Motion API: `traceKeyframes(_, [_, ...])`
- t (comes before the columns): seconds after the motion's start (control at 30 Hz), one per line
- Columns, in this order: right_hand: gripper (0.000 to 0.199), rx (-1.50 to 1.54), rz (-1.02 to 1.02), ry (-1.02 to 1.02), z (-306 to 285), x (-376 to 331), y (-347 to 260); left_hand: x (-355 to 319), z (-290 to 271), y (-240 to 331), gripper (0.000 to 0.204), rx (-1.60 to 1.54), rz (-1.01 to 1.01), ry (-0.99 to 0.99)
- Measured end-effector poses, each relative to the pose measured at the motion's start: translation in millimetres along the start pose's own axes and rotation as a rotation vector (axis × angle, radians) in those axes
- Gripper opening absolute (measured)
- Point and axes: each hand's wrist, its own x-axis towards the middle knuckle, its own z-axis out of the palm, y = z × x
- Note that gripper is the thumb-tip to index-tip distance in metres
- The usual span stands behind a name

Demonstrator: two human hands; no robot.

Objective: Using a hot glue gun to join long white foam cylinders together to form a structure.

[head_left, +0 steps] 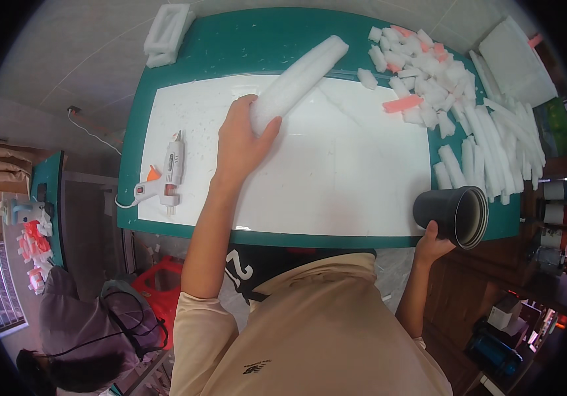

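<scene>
My left hand (pixel 242 142) is wrapped round the lower end of a long white foam bar (pixel 303 74), which slants up to the right above the white board (pixel 323 178). In my right hand (pixel 434 244), at the table's near right edge, is a black plastic pot (pixel 443 210), tipped with its rim facing right. Several pale rims show at its mouth, as if pots are nested. Part of my right hand's fingers is hidden behind the pot. A white glue gun (pixel 171 173) with an orange trigger lies on the board, left of my left forearm.
Several white and pink foam chunks (pixel 428 76) are heaped at the far right of the green table (pixel 244 36). Long foam strips (pixel 488 148) lie along its right side. A white foam block (pixel 168 34) sits at the far left corner. Another person (pixel 92 323) is at the lower left beside a red stool (pixel 158 290).
</scene>
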Motion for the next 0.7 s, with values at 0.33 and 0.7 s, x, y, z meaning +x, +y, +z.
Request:
traceKeyframes(0.33, [0.082, 0.019, -0.034, 0.029, 6.2, 2.3, -5.8, -1.3, 0.9, 0.6, 0.052, -0.021, 0.0, -0.014])
traceKeyframes(0.7, [0.084, 0.026, 0.011, 0.002, 2.0, -0.4, -1.1, -1.4, 0.4, 0.3, 0.052, -0.041, 0.013, -0.008])
